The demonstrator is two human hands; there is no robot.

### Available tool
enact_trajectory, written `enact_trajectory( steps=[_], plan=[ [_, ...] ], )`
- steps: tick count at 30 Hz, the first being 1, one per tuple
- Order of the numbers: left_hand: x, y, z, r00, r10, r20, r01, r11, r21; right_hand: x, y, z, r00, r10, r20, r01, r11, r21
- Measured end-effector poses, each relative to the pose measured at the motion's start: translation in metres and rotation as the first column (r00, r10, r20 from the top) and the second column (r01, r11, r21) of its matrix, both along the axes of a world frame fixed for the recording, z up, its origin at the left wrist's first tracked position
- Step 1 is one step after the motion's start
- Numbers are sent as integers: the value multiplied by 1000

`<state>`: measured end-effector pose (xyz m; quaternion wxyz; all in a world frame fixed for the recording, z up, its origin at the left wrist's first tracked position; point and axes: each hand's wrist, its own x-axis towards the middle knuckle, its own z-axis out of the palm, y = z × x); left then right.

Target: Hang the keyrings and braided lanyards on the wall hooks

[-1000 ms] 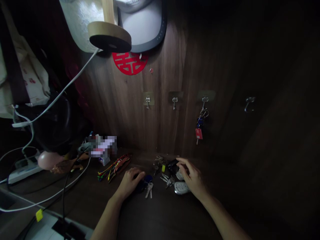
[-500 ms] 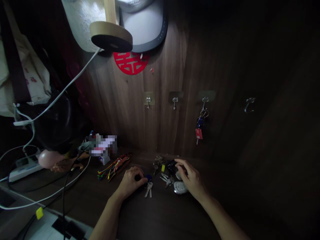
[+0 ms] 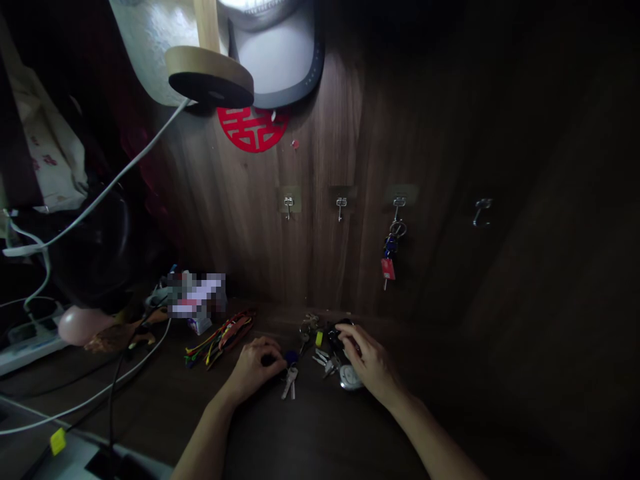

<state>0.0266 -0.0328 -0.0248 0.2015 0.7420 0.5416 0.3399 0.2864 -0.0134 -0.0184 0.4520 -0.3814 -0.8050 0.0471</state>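
Observation:
On the dark tabletop my left hand (image 3: pixel 257 365) is curled, its thumb at the edge of a round blue key tag (image 3: pixel 291 358). Two silver keys (image 3: pixel 289 384) hang off that tag and lie flat. To the right, my right hand (image 3: pixel 373 363) bends its fingers over a black key fob (image 3: pixel 334 335), much of it covered by the fingers. Below its thumb lies a silver oval remote (image 3: pixel 349 378), partly hidden by the palm. Between the hands are loose silver keys (image 3: pixel 326 363), a small yellow tag (image 3: pixel 319 339) and more keys (image 3: pixel 311 321) at the back.
Several metal hooks line the wood panel; one hook (image 3: pixel 399 202) carries keys with a red tag (image 3: pixel 388 269). Left of my hands lie colourful cords (image 3: pixel 220 340), a small box (image 3: pixel 200 323) and a pink ball (image 3: pixel 83 325). Cables cross the left side; a lamp base (image 3: pixel 210 75) juts out above.
The whole view has shifted slightly, so everything sits a little further left. Both hands stay at about the same places among the keys.

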Motion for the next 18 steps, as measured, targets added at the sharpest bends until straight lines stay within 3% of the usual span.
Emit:
enact_trajectory(
  steps=[4,7,9,12,15,18],
  plan=[
    [2,-1,4,992,6,127,-3,1000,-21,-1,-2,1,1000,8,19,-8,1000,2],
    [4,-2,7,937,53,346,-29,997,-72,-2,-4,4,999,11,36,-11,1000,-6],
    [5,-2,8,832,112,544,-32,988,-154,-3,-5,5,999,16,45,-15,1000,-16],
    [7,-1,5,614,206,762,40,956,-291,-5,-7,5,998,29,55,-28,999,-22],
    [8,0,3,439,296,848,131,913,-386,-7,-9,5,997,47,66,-46,999,-23],
    [10,0,3,362,343,867,186,885,-428,-11,-12,6,995,66,81,-63,997,-36]
  ],
)
